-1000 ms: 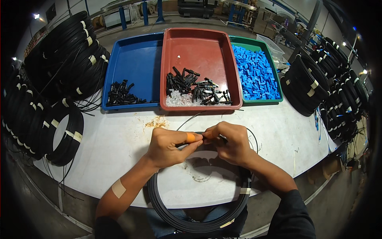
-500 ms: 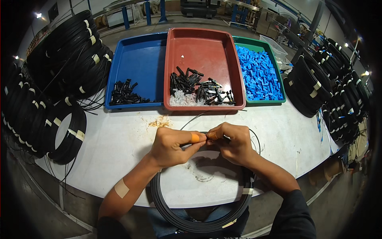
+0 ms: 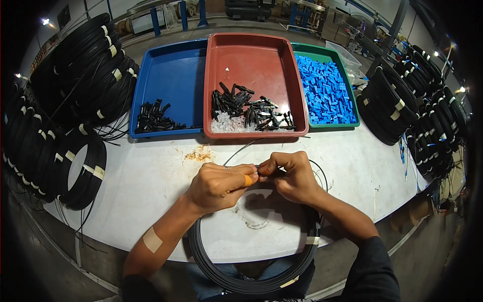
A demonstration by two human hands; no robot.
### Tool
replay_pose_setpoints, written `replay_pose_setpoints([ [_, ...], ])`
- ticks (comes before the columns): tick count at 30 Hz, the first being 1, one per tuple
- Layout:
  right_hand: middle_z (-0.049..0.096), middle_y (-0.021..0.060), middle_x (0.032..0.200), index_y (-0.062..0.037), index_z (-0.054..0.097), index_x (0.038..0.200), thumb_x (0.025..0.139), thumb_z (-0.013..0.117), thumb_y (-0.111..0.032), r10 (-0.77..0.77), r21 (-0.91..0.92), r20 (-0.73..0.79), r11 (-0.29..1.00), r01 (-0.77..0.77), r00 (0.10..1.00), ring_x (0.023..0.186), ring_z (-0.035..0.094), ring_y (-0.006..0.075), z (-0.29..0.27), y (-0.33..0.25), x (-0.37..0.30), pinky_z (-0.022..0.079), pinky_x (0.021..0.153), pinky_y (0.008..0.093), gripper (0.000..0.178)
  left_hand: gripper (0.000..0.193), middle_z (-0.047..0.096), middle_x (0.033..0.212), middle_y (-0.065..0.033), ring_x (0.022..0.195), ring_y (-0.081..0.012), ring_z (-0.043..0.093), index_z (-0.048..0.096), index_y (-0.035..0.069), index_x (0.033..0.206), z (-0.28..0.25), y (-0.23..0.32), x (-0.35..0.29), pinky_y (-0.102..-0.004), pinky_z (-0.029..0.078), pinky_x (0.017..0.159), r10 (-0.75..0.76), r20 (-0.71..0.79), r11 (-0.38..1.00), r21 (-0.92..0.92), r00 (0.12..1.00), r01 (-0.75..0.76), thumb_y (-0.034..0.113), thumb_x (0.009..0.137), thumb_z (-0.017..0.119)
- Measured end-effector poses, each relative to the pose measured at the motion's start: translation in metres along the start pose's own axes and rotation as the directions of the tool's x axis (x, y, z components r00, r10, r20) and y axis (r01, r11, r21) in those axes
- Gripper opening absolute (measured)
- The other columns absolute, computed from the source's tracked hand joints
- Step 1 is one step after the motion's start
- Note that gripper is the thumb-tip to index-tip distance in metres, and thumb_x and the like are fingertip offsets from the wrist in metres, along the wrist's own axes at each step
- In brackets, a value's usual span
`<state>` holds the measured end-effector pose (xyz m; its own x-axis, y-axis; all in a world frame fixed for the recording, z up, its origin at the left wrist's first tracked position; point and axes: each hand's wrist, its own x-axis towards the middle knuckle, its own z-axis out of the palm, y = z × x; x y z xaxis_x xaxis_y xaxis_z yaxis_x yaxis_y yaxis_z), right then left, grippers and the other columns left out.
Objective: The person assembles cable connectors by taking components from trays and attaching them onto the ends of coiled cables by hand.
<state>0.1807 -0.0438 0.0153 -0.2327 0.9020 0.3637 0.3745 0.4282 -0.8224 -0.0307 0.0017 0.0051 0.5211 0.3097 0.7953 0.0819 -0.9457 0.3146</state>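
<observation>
My left hand [image 3: 217, 185] and my right hand [image 3: 296, 177] meet above the white table, fingertips almost touching. Both are closed in a pinch on a thin black cable end [image 3: 258, 171]; whether a small black part is fitted on it is hidden by my fingers. An orange wrap circles a finger of my left hand. Below them, a coil of black cable [image 3: 197, 246] with pale tape bands lies partly on the table and overhangs its front edge. A loose cable strand [image 3: 242, 147] curves up beyond my left hand.
Past my hands stand a blue tray [image 3: 173, 60] with black connector parts, a red tray [image 3: 251, 48] with black parts and clear pieces, and a green tray [image 3: 358, 118] of blue clips. Cable coils are heaped left [image 3: 75, 65] and right [image 3: 385, 108]. Brownish crumbs [image 3: 199, 153] dot the white table [image 3: 151, 166].
My left fingers have closed over further toward the right fingertips, and my right hand has tilted slightly. The view has shifted a little; the coil stays in place.
</observation>
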Motion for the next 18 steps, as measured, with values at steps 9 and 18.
replay_pose_setpoints([
  [9,0.072,0.0124,0.085,0.0002,0.065,0.090,0.062,0.071,0.011,-0.616,-0.431,0.032,0.701,0.567,0.787,0.075,0.068,0.0291,-0.0030,0.0025,0.0021,0.054,0.060,0.0382,0.031,0.012,0.074,0.068,-0.0100,0.052,-0.0085,0.065,0.078,-0.002,0.086,-0.0049,0.0059,0.0056,-0.0195,0.049,0.050,-0.402,0.011,0.883,-0.261,0.916,0.391,0.002,0.075,0.083],
  [18,0.071,0.0134,0.080,0.0009,0.063,0.083,0.062,0.073,0.009,-0.167,-0.001,-0.004,0.986,0.167,0.986,0.070,0.067,0.0310,0.0012,0.0097,-0.0016,0.053,0.059,0.0386,0.024,0.010,0.077,0.085,-0.0142,0.068,-0.0180,0.075,0.079,0.001,0.083,-0.0004,-0.0011,0.0003,-0.0271,0.059,0.059,-0.012,-0.015,0.999,-0.033,1.000,0.011,-0.002,0.073,0.080],
])
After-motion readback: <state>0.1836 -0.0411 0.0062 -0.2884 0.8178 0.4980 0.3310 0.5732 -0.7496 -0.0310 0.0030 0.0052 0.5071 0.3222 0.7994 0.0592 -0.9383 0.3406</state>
